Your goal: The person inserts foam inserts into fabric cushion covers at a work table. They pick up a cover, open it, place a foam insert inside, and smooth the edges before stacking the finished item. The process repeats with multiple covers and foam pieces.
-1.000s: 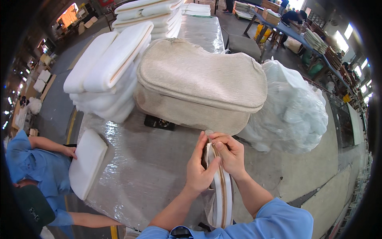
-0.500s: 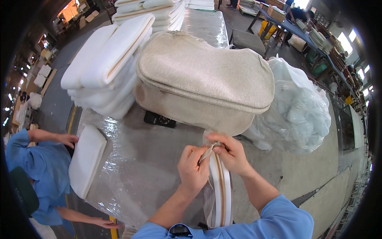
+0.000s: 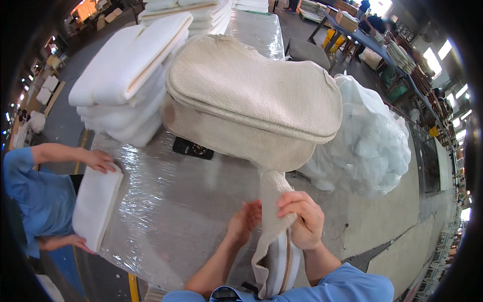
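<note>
The beige cover (image 3: 274, 221) hides the left hand's (image 3: 245, 221) fingertips, and the white foam pad's (image 3: 283, 261) lower end is cut off.
</note>
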Available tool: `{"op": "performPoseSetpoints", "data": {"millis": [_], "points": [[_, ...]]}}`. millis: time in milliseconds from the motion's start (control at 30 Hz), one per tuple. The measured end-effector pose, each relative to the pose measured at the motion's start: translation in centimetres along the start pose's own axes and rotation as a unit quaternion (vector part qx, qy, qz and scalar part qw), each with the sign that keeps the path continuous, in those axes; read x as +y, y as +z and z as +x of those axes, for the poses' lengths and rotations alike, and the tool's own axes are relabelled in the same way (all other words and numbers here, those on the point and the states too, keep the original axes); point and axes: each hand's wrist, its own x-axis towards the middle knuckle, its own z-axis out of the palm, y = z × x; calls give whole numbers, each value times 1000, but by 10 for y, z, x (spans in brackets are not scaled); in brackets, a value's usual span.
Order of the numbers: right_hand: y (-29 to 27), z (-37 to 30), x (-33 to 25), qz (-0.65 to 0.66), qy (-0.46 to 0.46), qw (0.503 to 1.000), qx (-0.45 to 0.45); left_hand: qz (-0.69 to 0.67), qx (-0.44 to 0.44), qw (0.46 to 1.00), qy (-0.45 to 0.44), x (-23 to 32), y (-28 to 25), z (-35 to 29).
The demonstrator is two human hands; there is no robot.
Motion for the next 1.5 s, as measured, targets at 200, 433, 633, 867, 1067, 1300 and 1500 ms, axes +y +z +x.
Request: {"op": "performPoseSetpoints", "data": {"millis": [200, 433, 633, 867, 1067, 1300, 1500], "points": [[-7, -25, 3, 22, -42, 998, 48, -21, -56, 977, -206, -66, 17, 13], [-7, -38, 15, 152, 0, 986, 70, 125, 144, 975, -117, -12, 58, 59], [-1, -42, 30, 227, -35, 969, 85, 147, -99, 970, 166, 41, 66, 89], [-3, -10, 25, 89, 1, 996, -23, 380, -222, 801, 406, 118, 115, 59], [22, -12, 26, 187, -20, 981, -46, 361, -173, 823, 403, 120, 108, 25], [11, -17, 6, 30, -87, 995, -49, 345, -166, 824, 417, 112, 123, -2], [-7, -71, -16, 89, 61, 994, 5, 344, -92, 872, 336, 135, 95, -27]]}}
